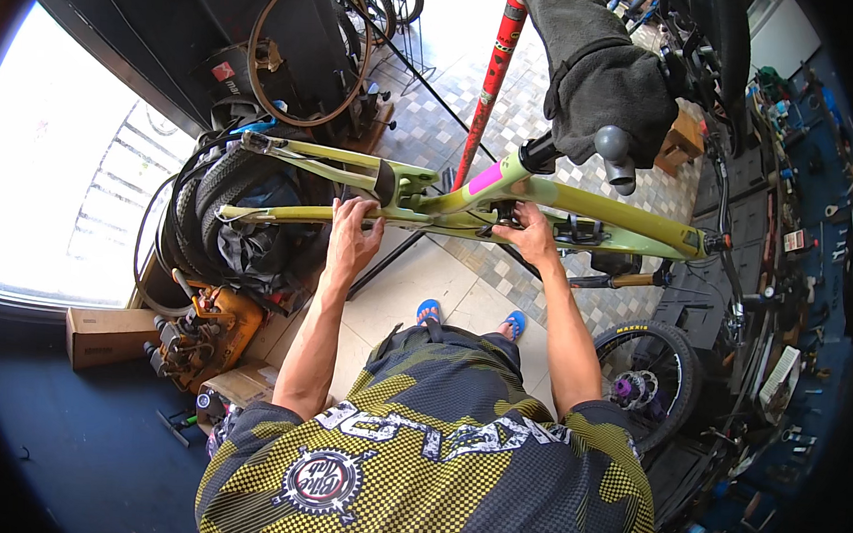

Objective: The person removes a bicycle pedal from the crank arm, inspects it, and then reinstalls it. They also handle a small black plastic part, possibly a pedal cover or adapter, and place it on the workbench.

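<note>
A yellow-green bicycle frame (622, 207) with a pink patch lies sideways across the view, without wheels. It hangs by its black seat post from a stand's clamp wrapped in dark grey cloth (613, 103). My left hand (353, 241) is closed on the lower tube of the frame's rear part, fingers bent over it and thumb near the pivot. My right hand (532, 238) grips the frame's lower middle, beside a small black part (503, 213); its thumb points left and some fingertips are hidden behind the tube.
A red stand post (494, 87) rises behind the frame. Tyres (213, 207), a bare rim (255, 50) and an orange machine (216, 328) are at left, with a cardboard box (109, 337). At right are a wheel (647, 379) and a wall of tools (833, 249).
</note>
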Available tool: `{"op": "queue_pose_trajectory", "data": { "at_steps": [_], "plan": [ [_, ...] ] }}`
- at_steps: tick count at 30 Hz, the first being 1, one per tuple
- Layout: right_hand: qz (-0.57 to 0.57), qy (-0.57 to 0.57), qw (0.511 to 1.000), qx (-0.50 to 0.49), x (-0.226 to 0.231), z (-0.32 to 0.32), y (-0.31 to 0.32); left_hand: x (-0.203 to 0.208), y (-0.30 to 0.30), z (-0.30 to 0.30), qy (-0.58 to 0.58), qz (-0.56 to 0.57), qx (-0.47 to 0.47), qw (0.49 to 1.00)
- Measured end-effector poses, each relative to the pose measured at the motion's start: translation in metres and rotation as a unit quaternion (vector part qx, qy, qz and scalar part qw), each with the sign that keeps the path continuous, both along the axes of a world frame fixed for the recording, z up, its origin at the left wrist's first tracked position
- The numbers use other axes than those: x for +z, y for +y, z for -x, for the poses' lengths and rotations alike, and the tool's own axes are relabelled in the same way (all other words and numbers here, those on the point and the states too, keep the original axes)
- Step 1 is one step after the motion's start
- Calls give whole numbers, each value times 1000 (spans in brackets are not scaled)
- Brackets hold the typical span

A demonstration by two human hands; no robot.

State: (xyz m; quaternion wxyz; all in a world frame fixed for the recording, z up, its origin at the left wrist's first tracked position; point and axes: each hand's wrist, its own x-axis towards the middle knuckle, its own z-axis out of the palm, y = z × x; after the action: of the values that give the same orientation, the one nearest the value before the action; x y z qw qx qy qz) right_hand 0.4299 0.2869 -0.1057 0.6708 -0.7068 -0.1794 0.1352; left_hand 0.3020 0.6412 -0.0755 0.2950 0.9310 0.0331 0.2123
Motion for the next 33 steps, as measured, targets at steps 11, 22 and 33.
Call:
{"op": "queue_pose_trajectory", "data": {
  "at_steps": [11,22,33],
  "plan": [
    [63,-25,997,-30,-15,-11,12,1,-3,-1,-4,5,2,1000],
    [124,-19,992,4,-1,-16,22,2,-3,0,-10,7,1,1000],
    [105,-37,994,7,6,-13,32,0,-2,0,-13,3,6,1000]
  ]
}}
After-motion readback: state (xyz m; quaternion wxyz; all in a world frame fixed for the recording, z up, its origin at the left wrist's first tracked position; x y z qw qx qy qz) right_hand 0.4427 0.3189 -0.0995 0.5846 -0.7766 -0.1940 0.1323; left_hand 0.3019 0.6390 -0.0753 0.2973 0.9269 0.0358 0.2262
